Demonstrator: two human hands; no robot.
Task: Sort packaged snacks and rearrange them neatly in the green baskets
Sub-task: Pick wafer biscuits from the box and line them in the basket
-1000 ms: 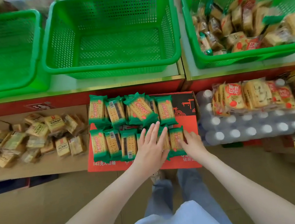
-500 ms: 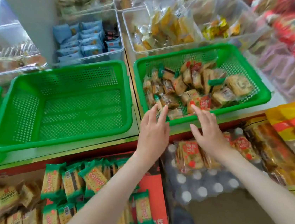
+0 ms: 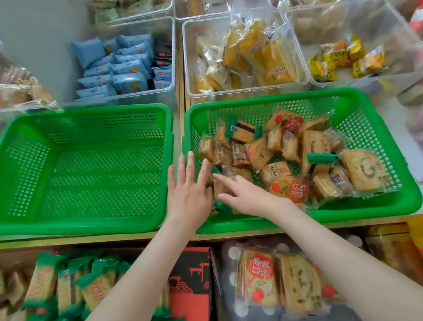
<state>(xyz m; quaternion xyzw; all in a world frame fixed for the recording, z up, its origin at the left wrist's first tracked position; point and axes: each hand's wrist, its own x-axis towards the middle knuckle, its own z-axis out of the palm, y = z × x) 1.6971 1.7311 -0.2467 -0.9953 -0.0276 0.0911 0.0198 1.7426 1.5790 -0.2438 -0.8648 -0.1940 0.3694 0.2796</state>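
A shop shelf (image 3: pixel 240 234) has clear boxes (image 3: pixel 247 93) of snacks behind 2 green baskets (image 3: pixel 81 226). A mixed heap of snack packs (image 3: pixel 278 152) lies in the right basket (image 3: pixel 368 205). Both hands have come up from the lower packs (image 3: pixel 93 287) to this heap. The left hand (image 3: pixel 187 192) and right hand (image 3: pixel 248 195) have straight, spread fingers and hold nothing. Sorting the heap probably starts now.

1. Both bare forearms stretch forward and converge toward each other.
2. The left hand (image 3: pixel 187 192) lies flat, palm down, with its fingers straight and slightly spread.
3. The right hand (image 3: pixel 246 196) sits just beside it and angles leftward, fingers extended, thumb held apart below them.
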